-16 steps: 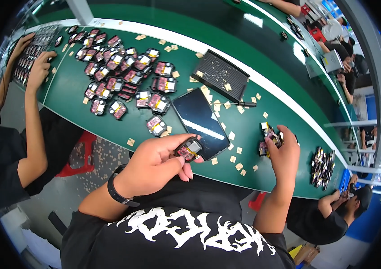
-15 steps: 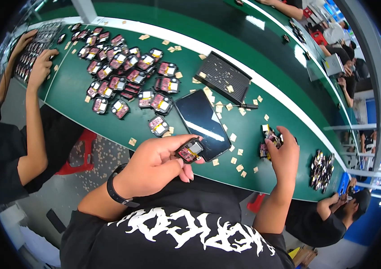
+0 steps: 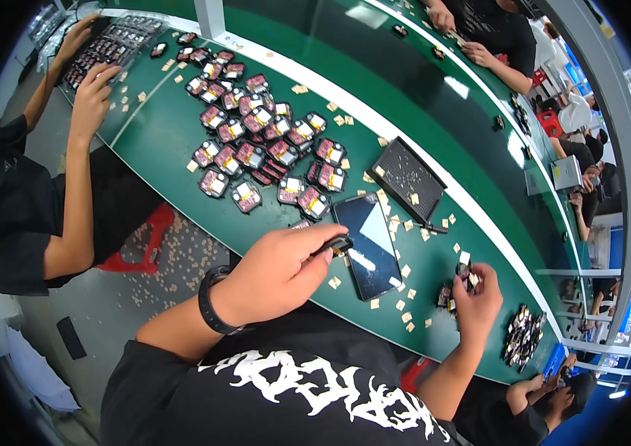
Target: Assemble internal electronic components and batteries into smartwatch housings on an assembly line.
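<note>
My left hand (image 3: 274, 275), with a black band on its wrist, is closed on a small black-cased electronic module (image 3: 339, 244). The module is tilted edge-on above the near corner of a dark tablet-like slab (image 3: 369, 249). My right hand (image 3: 479, 301) reaches to a small cluster of modules (image 3: 446, 296) on the right, its thumb and fingers closed round a dark module (image 3: 468, 276). The fingers partly hide that one. To the left lies a large heap of similar modules (image 3: 256, 119) with red boards, white squares and yellow strips.
Beyond the slab lie a black ribbed tray (image 3: 407, 178) and a dark-handled tool (image 3: 434, 228). Small beige paper bits are scattered over the green table (image 3: 182, 160). Another pile of modules (image 3: 523, 337) sits farther right. A co-worker's hand (image 3: 92, 100) works near clear trays (image 3: 111, 52) at left.
The view has shifted, so the table sits lower and more to the right. The module in my left hand has turned from face-up to edge-on. My right fingers have closed on a module.
</note>
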